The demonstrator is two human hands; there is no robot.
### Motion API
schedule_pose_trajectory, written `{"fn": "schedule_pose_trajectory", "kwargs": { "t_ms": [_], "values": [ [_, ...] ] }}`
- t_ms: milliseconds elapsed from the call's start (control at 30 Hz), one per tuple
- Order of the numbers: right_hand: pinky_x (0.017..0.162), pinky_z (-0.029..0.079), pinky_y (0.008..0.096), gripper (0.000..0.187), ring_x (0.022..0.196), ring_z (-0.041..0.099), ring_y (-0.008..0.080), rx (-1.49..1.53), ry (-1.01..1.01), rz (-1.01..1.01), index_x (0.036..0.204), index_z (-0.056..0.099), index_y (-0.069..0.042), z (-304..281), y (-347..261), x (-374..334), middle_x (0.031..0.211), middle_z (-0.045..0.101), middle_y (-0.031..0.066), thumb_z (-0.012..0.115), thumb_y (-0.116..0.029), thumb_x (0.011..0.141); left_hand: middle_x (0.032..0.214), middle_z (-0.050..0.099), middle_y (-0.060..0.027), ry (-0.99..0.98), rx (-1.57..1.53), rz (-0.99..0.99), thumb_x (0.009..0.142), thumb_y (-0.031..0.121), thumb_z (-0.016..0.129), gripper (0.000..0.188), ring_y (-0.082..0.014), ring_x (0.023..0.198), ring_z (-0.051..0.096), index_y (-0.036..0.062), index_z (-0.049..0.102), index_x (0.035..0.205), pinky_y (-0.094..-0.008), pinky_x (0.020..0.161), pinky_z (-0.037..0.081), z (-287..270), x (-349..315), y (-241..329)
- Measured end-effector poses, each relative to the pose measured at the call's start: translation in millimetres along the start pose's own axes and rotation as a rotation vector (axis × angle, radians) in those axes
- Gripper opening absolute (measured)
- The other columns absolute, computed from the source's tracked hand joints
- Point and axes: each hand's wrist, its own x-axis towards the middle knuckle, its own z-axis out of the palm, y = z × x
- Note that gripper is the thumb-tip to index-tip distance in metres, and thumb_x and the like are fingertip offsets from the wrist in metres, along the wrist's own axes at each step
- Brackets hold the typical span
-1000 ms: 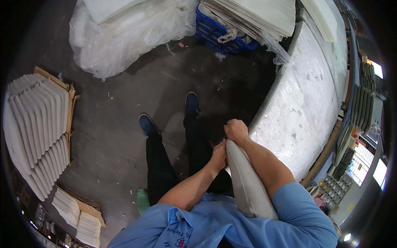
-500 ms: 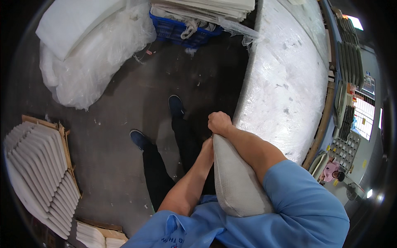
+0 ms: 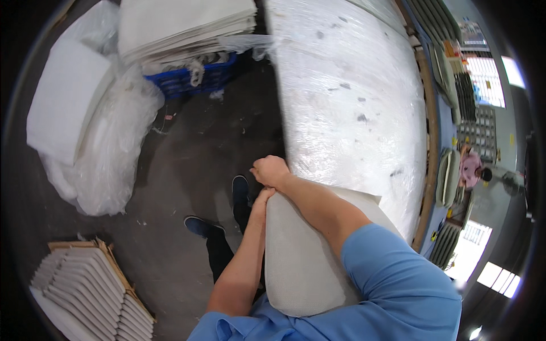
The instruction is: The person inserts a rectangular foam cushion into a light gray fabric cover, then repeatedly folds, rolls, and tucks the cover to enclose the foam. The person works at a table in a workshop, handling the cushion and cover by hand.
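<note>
A light grey fabric cushion [image 3: 301,256] leans against my body, under my right forearm. My left hand [image 3: 264,196] is closed at the cushion's far left corner. Just beyond it, my right hand [image 3: 271,171] is curled into a fist close to that same corner; what lies inside its fingers is hidden. Past my right forearm a pale pointed corner [image 3: 367,198] shows, seemingly of the same cushion, over the edge of a large white block wrapped in clear film [image 3: 352,102].
Stacked grey cushions [image 3: 85,290] stand at lower left. Plastic-wrapped white foam [image 3: 74,108] lies at far left. A blue crate [image 3: 193,79] bears white sheets [image 3: 187,28]. At right, a person in pink [image 3: 470,167] is near a blue-edged bench [image 3: 433,213].
My view has turned, so the crate, foam and wrapped block sit farther left. The cushion has swung to show more of its broad face. Both hands stay close together at its corner.
</note>
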Motion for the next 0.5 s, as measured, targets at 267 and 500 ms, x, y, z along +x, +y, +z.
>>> {"fn": "schedule_pose_trajectory", "kwargs": {
  "t_ms": [267, 500],
  "values": [
    [0.082, 0.055, 0.0494, 0.044, 0.092, 0.070, 0.0412, 0.555, 0.136, -0.156, 0.096, 0.074, -0.007, -83.4, 58.2, -44.5, 0.093, 0.075, 0.0175, 0.061, -0.050, 0.099, 0.119, 0.066, -0.0100, 0.338, 0.871, 0.098, 0.086, 0.014, 0.070, 0.052, -0.0253, 0.107, 0.067, 0.0030, 0.055, 0.135, -0.0406, 0.092, 0.055, 59.1, -9.4, 22.4],
    [0.101, 0.051, 0.0452, 0.052, 0.114, 0.065, 0.0385, 0.334, -0.236, 0.018, 0.120, 0.073, -0.015, -84.9, 220.8, -140.4, 0.122, 0.069, 0.0202, 0.073, -0.055, 0.086, 0.122, 0.065, -0.0175, 0.304, 2.149, 0.294, 0.084, 0.036, 0.079, 0.054, -0.0374, 0.117, 0.062, 0.0075, 0.065, 0.127, -0.0471, 0.101, 0.050, 104.1, -1.2, 44.4]
  ]
}}
